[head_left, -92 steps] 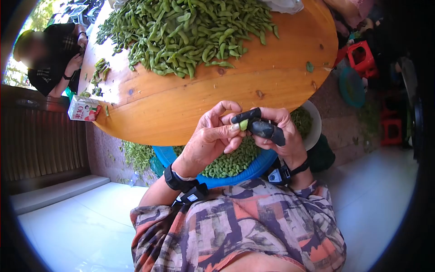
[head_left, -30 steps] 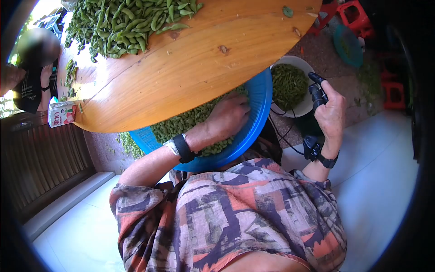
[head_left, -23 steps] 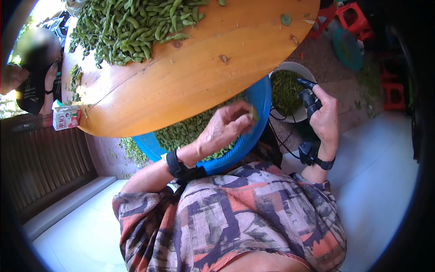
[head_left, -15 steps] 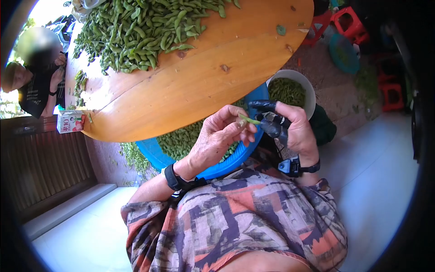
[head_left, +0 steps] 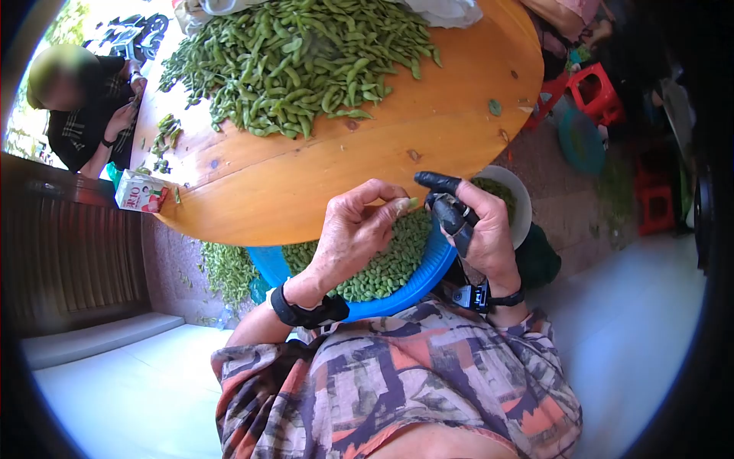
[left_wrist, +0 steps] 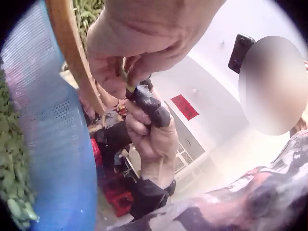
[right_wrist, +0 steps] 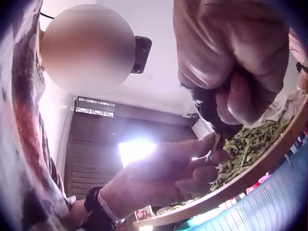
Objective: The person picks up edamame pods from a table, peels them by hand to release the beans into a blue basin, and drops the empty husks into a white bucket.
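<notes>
At six o'clock of bench (head_left: pixel 306 168), edamame pod (head_left: pixel 414 203) pinched by left fingers (head_left: pixel 373 189); right fingers (head_left: pixel 439 182): grasp unclear; shelling apparently underway, squeeze needed.

Overhead view, two wrist close-ups

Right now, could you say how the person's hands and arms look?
The right hand has black coverings on thumb and index finger, and a black wrist strap with a camera; the left hand has bare fingers and a black band. Sleeves show coral, grey and dark patches.
</notes>
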{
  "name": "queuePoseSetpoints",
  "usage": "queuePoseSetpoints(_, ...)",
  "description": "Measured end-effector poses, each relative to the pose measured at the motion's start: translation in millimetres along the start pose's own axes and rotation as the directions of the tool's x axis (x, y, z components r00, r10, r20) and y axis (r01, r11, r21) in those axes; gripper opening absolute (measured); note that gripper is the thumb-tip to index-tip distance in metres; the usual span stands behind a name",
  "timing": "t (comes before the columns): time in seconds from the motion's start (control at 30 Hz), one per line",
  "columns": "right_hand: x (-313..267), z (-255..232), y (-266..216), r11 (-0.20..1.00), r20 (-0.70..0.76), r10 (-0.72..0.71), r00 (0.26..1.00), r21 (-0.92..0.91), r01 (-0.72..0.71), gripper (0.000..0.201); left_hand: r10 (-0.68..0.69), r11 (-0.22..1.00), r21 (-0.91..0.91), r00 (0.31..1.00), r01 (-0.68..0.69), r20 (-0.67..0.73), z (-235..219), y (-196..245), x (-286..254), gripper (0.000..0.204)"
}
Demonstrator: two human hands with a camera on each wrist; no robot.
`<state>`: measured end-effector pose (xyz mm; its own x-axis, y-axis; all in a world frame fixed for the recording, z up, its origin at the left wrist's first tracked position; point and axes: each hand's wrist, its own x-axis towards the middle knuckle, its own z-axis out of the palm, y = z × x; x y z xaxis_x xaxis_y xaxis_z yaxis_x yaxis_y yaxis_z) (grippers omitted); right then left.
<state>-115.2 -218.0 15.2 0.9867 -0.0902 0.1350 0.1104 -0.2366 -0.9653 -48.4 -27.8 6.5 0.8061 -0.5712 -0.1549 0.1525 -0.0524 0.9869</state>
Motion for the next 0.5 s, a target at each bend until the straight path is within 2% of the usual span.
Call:
queuePoseSetpoints(0.03,1.8,0.6,-2.5,0.987,0.070,0.123,0.990,0.094,-0.130,0.032,-0.078,0.991,-0.109,0.996,0.073,-0.044,-2.3,4.2,-0.3,0.012)
queuePoseSetpoints(0.07,3.8,6.9,-4.4,0.978,0.090,0.083,0.992,0.184,-0.099,0.031,-0.055,0.983,-0.179,0.997,0.043,-0.062,-3.3,0.4,0.1,0.012)
queuePoseSetpoints(0.2,11.1,22.6,-1.6,0.959,0.075,0.113,0.991,0.253,-0.129,0.031,-0.091,0.982,-0.176,0.983,0.063,-0.157,-0.9,5.5,1.5,0.011)
queuePoseSetpoints(0.27,13.4,26.8,-4.2,0.945,0.085,0.140,0.987,0.287,-0.159,0.031,0.185,0.969,-0.109,0.946,-0.221,-0.267,3.0,-10.8,7.2,0.008)
queuePoseSetpoints(0.3,14.0,28.3,-6.2,0.928,0.092,0.167,0.982,0.321,-0.188,0.031,0.186,0.969,-0.112,0.946,-0.222,-0.267,2.7,-11.2,6.8,0.008)
queuePoseSetpoints(0.37,14.8,29.8,-5.0,0.902,0.102,0.169,0.980,0.385,-0.195,0.029,0.260,0.961,0.181,0.908,-0.210,-0.328,1.2,-11.8,8.0,0.007)
queuePoseSetpoints(0.4,15.7,30.0,-4.2,0.871,0.112,0.169,0.979,0.448,-0.202,0.027,0.261,0.963,0.152,0.905,-0.221,-0.336,1.7,-13.8,10.5,0.008)
queuePoseSetpoints(0.43,17.1,30.5,-4.8,0.873,0.114,0.166,0.980,0.446,-0.200,0.027,0.265,0.962,0.152,0.903,-0.225,-0.338,1.7,-13.1,11.4,0.008)
queuePoseSetpoints(0.5,21.7,29.8,-5.4,0.946,-0.027,0.167,0.986,0.285,-0.153,0.022,0.222,0.962,0.214,0.943,-0.170,-0.246,0.9,-5.7,15.2,0.011)
